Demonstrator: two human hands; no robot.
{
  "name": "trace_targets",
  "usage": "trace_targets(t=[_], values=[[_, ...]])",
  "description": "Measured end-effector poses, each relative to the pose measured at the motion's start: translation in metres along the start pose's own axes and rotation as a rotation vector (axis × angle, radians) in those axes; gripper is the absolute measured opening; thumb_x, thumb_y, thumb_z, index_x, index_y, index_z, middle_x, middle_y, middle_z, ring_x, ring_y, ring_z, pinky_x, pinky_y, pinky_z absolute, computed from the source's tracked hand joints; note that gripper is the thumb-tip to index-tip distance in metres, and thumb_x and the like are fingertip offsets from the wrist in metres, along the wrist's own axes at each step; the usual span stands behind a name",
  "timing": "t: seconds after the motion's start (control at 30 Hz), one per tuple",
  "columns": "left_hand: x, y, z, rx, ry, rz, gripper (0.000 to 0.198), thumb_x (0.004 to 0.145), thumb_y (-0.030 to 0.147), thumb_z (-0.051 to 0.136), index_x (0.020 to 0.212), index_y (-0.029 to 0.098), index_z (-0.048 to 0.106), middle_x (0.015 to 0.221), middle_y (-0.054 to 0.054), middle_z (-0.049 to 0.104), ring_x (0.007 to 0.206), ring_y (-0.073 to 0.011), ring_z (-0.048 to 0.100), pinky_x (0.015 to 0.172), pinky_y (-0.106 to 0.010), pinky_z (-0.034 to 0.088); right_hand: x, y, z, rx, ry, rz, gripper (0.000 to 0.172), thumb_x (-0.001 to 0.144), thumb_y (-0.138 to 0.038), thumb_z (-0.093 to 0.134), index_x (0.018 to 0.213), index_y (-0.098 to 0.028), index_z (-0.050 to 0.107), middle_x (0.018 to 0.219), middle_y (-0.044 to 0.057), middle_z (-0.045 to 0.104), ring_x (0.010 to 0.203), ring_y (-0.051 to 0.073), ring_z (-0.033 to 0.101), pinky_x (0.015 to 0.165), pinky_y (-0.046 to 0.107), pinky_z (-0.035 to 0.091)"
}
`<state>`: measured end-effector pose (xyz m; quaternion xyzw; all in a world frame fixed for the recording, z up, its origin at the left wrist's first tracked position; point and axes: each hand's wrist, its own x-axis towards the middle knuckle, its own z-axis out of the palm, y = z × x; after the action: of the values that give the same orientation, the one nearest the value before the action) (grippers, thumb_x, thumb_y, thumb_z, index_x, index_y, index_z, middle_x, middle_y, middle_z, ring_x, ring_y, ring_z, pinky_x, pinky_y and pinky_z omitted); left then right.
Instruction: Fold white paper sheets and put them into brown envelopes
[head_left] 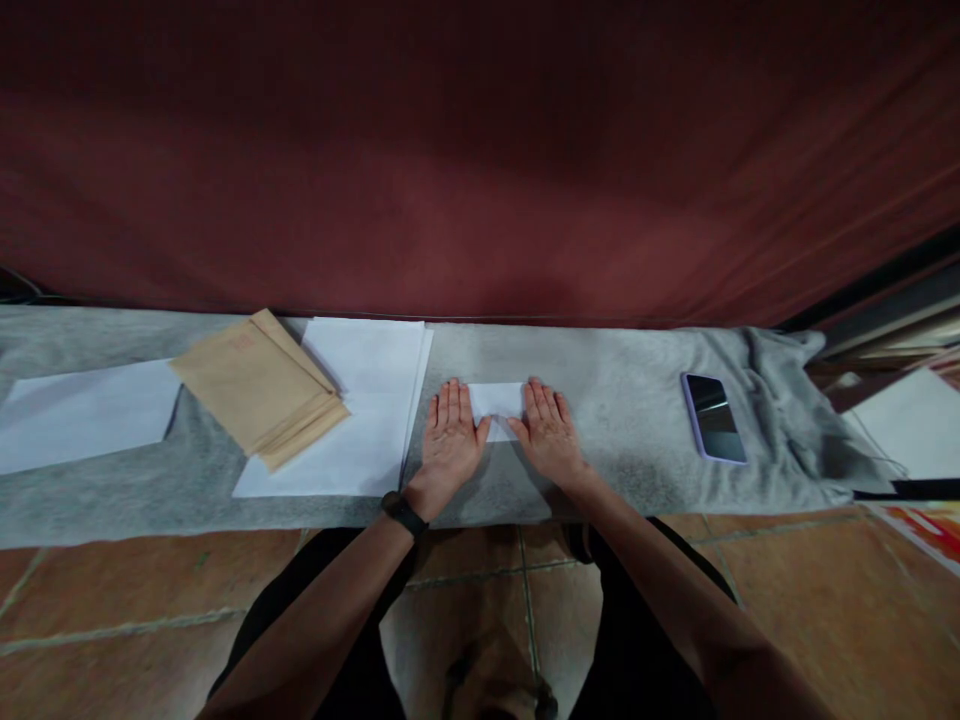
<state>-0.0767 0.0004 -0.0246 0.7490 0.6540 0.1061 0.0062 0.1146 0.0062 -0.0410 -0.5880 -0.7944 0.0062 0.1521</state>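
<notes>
A small folded sheet of white paper [498,400] lies flat on the grey cloth in front of me. My left hand [451,435] rests palm down over its left end, fingers stretched out and pointing away from me. Over the right end lies my right hand [550,432], flat as well, with its fingers slightly spread. Both thumbs point inward onto the paper's lower part. The paper's two ends are hidden beneath the hands. A dark watch [403,513] is on my left wrist.
Left of my hands lies a stack of white sheets [375,400], partly covered by brown envelopes [251,385]. Another white sheet [90,415] is at the far left. A phone [714,418] lies to the right on the grey cloth [622,400]. A dark red curtain [480,220] hangs behind.
</notes>
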Motion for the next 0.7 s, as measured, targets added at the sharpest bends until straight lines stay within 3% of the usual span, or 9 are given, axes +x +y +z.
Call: trace_targets(t=[0.5,0.57,0.7], values=[[-0.004,-0.011,-0.005,-0.031,0.094,-0.063,0.070,0.107,0.044,0.032,0.157,-0.004,0.036,0.164,-0.028,0.037,0.158,-0.0367,0.029,0.128,-0.057,0.026,-0.004,0.006,-0.006,0.038,-0.025,0.026,0.071,0.110,-0.052,0.028,0.165,-0.007,0.027,0.170,0.019,0.031,0.157,0.033,0.031,0.129,0.056,0.023],[-0.006,-0.006,-0.008,-0.042,0.081,-0.015,0.067,0.107,0.041,0.031,0.157,-0.004,0.036,0.165,-0.027,0.036,0.159,-0.0350,0.027,0.129,-0.055,0.026,-0.005,0.004,-0.009,0.063,-0.026,0.012,0.069,0.111,-0.050,0.027,0.166,-0.010,0.024,0.171,0.017,0.030,0.159,0.032,0.029,0.129,0.056,0.022],[-0.019,0.010,-0.008,-0.099,-0.003,0.233,0.061,0.107,0.030,0.030,0.160,0.001,0.032,0.168,-0.021,0.034,0.160,-0.0280,0.024,0.131,-0.049,0.027,-0.012,-0.008,-0.013,0.139,-0.084,-0.106,0.065,0.112,-0.047,0.023,0.168,-0.015,0.022,0.172,0.012,0.029,0.160,0.025,0.025,0.132,0.051,0.020]])
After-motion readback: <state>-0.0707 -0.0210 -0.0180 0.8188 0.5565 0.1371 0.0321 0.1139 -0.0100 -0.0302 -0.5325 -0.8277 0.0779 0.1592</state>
